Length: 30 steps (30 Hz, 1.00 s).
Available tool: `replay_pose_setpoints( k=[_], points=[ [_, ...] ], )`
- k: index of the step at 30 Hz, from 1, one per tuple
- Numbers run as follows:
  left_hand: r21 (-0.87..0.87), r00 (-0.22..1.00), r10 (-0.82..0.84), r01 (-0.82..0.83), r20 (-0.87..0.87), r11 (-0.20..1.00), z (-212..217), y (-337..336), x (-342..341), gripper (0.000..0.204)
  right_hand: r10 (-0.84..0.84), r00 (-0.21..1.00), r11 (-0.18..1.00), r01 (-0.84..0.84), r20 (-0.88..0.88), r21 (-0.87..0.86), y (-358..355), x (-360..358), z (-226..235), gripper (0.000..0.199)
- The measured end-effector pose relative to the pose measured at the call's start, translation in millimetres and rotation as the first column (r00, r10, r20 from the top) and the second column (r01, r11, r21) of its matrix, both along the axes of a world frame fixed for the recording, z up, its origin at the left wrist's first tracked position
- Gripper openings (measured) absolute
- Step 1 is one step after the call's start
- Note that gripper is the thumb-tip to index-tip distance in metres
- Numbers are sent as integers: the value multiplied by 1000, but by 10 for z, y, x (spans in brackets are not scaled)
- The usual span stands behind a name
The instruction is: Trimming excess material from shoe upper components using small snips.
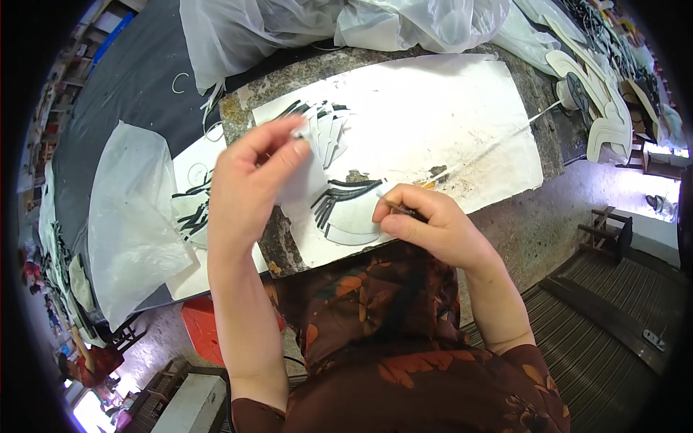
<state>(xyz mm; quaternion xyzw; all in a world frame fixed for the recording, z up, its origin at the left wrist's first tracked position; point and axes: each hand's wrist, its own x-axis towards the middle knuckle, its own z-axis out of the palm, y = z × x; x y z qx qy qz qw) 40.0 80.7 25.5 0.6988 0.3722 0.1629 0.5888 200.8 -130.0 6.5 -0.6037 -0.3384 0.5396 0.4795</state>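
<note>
The workroom has a ridged floor mat [613, 303] at near right and a workbench with a dark cover [137, 79] on the left. From where I stand, a mottled board [545, 137] lies on the bench and carries a white sheet [447, 94]. Translucent plastic bags [419, 25] are heaped along the far edge. A spool [572, 92] sits at far right; a white strip [498, 139] runs from it across the sheet.

The person's left hand [253, 169] is raised over the left part of the sheet. Its thumb and fingers are pinched together on a pale piece [304, 180], partly blurred. A fan of black-edged pieces [332, 133] lies just beyond it.

The right hand [426, 216] is at the near edge of the sheet. Its fingers are closed around a slim dark tool [408, 211]. Just left of this hand, overlapping curved pieces [354, 213] with black strips lie flat on the sheet.
</note>
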Motion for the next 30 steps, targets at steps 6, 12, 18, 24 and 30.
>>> replay_pose_setpoints(
  k=[6,12,18,24,30],
  points=[
    [307,996,94,-89,-2,948,132,-98,-83,38,116,877,976,-188,465,111,-2,-79,24,14],
    [-424,968,-246,242,46,873,42,-479,-138,34,107,796,952,-256,596,170,-36,-152,59,19],
    [-443,992,-97,125,84,888,-140,-648,-142,13,103,729,945,-285,676,163,-45,-203,63,23],
    [-393,978,-22,104,208,914,-291,-816,-391,7,-33,958,997,12,283,78,-91,-320,148,33],
    [-219,976,-68,114,209,969,-323,-929,-552,6,-92,967,990,63,237,126,-118,-348,-31,20]
  ],
)
